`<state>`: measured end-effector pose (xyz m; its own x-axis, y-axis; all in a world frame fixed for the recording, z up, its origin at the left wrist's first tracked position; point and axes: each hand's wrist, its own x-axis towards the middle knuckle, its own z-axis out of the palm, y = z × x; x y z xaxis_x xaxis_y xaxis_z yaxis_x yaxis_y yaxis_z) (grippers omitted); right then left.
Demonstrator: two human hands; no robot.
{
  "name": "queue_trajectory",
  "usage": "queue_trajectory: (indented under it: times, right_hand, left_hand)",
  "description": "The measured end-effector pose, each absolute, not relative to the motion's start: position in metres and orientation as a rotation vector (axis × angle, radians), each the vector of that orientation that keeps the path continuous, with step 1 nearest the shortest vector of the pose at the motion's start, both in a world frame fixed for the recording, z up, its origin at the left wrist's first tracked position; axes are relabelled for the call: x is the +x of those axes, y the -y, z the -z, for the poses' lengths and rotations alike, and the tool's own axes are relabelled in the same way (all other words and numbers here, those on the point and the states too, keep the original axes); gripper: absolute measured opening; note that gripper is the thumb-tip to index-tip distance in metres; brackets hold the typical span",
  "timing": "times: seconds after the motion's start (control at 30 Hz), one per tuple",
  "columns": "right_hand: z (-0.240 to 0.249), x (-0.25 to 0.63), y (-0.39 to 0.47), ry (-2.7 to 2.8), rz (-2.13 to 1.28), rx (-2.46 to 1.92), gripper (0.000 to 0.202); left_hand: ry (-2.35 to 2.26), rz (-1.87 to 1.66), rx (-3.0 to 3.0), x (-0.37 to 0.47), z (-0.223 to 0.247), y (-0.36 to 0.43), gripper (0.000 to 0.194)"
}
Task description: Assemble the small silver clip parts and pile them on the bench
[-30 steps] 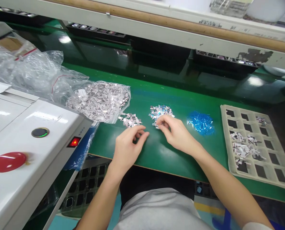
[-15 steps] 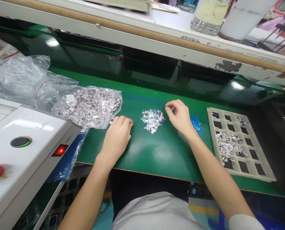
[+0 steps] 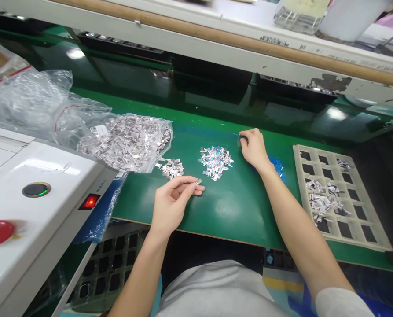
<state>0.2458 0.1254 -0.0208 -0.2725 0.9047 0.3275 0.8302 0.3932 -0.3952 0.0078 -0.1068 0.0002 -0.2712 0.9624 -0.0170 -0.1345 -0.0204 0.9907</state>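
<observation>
One small piece (image 3: 199, 182) sits pinched in the left hand (image 3: 172, 199), near-left of the central pile (image 3: 215, 163); off the pile's right, the right hand (image 3: 254, 147) curls, whether gripping anything I can't tell. Left of the pile: a silvery heap (image 3: 172, 168), then a clear bag (image 3: 126, 143); right: blue scraps (image 3: 278, 169), then a compartmented tray (image 3: 370, 209).

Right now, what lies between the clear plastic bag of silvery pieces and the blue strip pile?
In the head view: a small silvery pile, a larger blue-flecked silvery pile, then the right hand.
</observation>
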Motion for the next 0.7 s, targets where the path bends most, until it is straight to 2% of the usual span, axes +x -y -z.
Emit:
queue_trajectory:
  times: [0.23,0.4,0.53,0.7]
  right_hand:
    - [0.026,0.249,-0.134,2.103,-0.225,-1.440,0.034]
    - [0.023,0.248,-0.132,2.089,-0.234,-1.446,0.024]
    - [0.015,0.246,-0.128,2.040,-0.248,-1.444,0.011]
    - [-0.005,0.233,-0.101,1.952,-0.268,-1.387,0.011]
  left_hand:
    - [-1.260,-1.497,0.792,0.012,0.002,0.110,0.021]
    - [-1.275,-1.499,0.784,0.014,0.005,0.113,0.020]
    - [-1.288,-1.509,0.805,0.015,0.007,0.115,0.020]
    - [-1.295,-1.556,0.793,0.017,0.008,0.116,0.020]
